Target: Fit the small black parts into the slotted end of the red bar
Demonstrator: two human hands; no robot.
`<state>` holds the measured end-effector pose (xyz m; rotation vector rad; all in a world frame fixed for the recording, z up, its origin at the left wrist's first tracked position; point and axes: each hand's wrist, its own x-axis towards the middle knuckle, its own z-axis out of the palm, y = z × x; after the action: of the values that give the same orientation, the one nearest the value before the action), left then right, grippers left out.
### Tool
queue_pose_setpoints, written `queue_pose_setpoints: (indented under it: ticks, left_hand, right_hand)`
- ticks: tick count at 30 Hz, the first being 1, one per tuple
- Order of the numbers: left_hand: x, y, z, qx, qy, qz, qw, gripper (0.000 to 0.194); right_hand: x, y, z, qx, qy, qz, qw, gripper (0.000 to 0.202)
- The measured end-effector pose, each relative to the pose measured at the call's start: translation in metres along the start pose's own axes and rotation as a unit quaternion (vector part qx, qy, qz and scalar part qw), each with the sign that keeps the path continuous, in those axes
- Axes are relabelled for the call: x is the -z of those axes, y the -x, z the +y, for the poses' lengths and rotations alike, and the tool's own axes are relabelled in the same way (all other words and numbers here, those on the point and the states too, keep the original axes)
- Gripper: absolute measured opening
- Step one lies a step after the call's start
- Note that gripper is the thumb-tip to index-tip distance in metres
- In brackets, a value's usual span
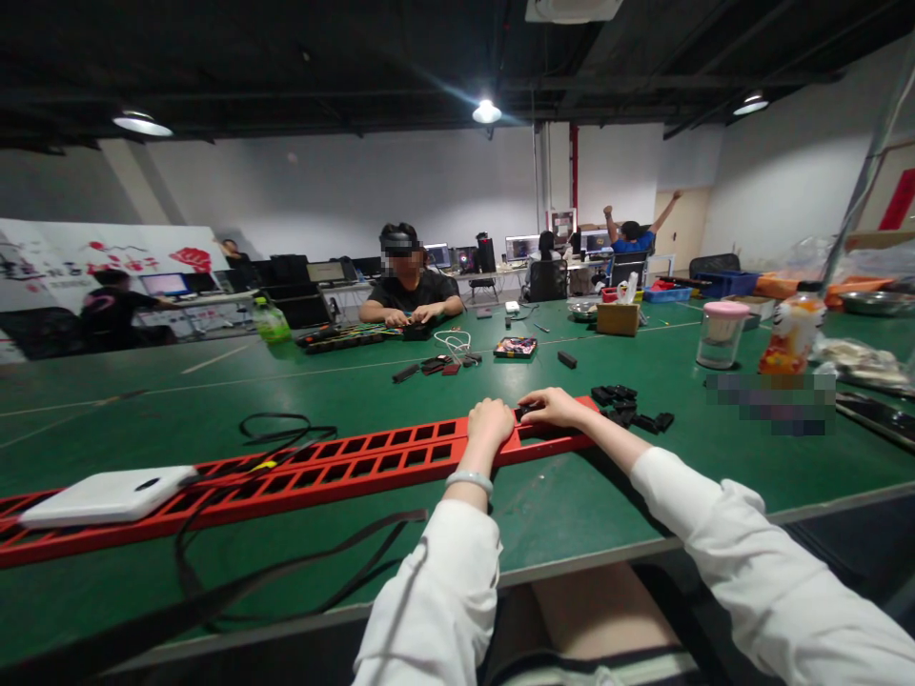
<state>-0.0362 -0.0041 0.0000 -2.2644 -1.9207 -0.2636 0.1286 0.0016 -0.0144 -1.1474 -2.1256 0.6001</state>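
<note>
A long red slotted frame lies across the green table, with rows of rectangular openings along it. My left hand is curled on the frame right of its middle, closed against it, fingertips hidden. Just to its right, my right hand pinches a small black plastic piece over the frame's right part. Beyond the frame's right end lies a loose pile of several similar black pieces.
A white box with a black cable rests on the frame's left part. A dark strap trails in front. Further back are black parts, a patterned box, a lidded jar and a bottle. A co-worker sits opposite, handling wired parts.
</note>
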Motion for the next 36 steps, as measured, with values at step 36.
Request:
queue_pose_setpoints:
  ticks: [36]
  left_hand:
    - [-0.001, -0.002, 0.002, -0.009, -0.004, -0.014, 1.0, 0.04]
  right_hand:
    - [-0.004, 0.018, -0.035, 0.038, 0.262, -0.036, 0.964, 0.028]
